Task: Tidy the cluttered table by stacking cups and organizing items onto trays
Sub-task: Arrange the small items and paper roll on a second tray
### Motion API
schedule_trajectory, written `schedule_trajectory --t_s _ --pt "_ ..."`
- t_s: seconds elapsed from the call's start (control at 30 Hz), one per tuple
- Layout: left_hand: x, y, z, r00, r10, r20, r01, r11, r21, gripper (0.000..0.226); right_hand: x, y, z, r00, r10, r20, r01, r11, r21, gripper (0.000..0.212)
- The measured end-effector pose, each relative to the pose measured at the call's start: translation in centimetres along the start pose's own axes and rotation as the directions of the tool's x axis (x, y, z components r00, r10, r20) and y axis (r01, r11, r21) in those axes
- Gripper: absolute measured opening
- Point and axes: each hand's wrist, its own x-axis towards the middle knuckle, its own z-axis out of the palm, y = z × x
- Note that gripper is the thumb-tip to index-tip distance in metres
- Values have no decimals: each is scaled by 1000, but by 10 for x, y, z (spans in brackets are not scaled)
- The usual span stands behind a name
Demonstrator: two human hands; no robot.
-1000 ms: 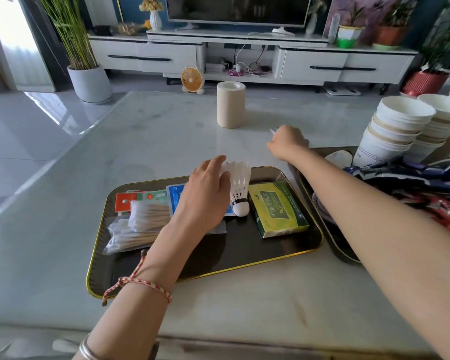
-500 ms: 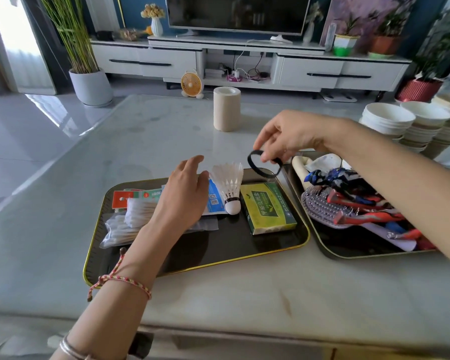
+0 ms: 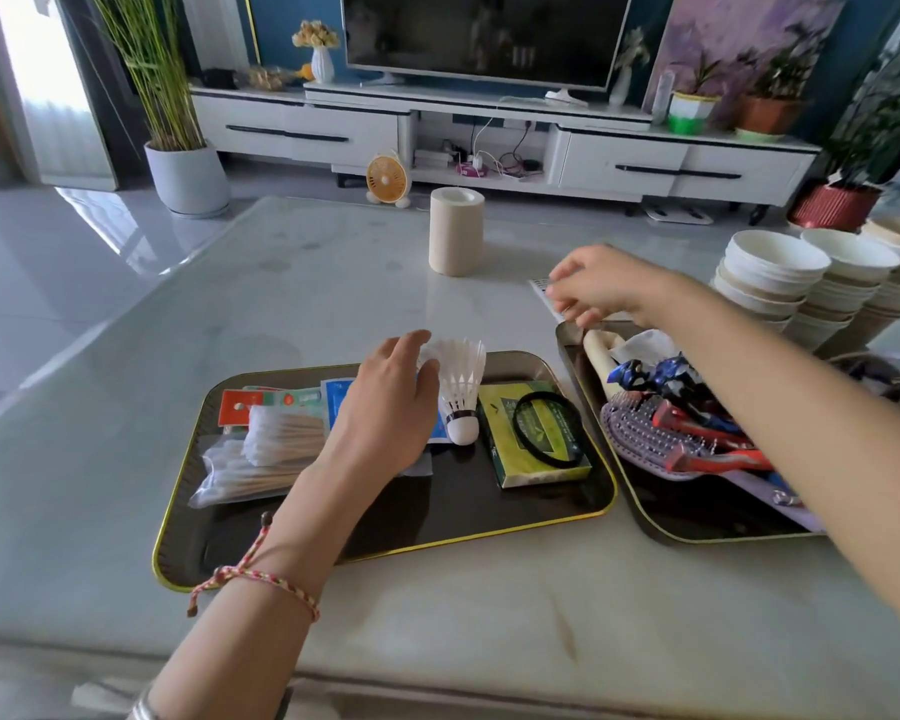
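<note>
Hairband [image 3: 517,426] lies on the green box [image 3: 500,441] in the left tray [image 3: 463,511] beside the shuttlecock [image 3: 461,387], the left hand [image 3: 385,413] lies flat and relaxed over packets [image 3: 235,405] there, and the right hand [image 3: 598,288] curls over a white slip [image 3: 541,288], grip unclear.

Table [image 3: 333,283]: trays [image 3: 489,506], cup stacks [image 3: 770,272] (beige roll [image 3: 456,236])
</note>
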Motion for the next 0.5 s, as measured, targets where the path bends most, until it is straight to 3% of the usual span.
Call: schedule_trajectory --t_s 0.17,0.3,0.4,0.5 --pt "5 -1 -1 1000 -11 -11 11 1000 14 42 41 11 40 979 43 -201 -116 924 -365 11" --pt "5 -10 -6 1000 2 -23 -1 999 54 43 63 17 58 947 85 -310 -245 815 -525 58" --pt "6 -21 -9 998 -54 -42 55 998 28 43 76 27 53 923 245 -296 -374 751 -545 68" --pt "9 -28 -11 992 -115 -51 115 993 11 42 82 33 52 910 286 -299 -408 739 -537 57"
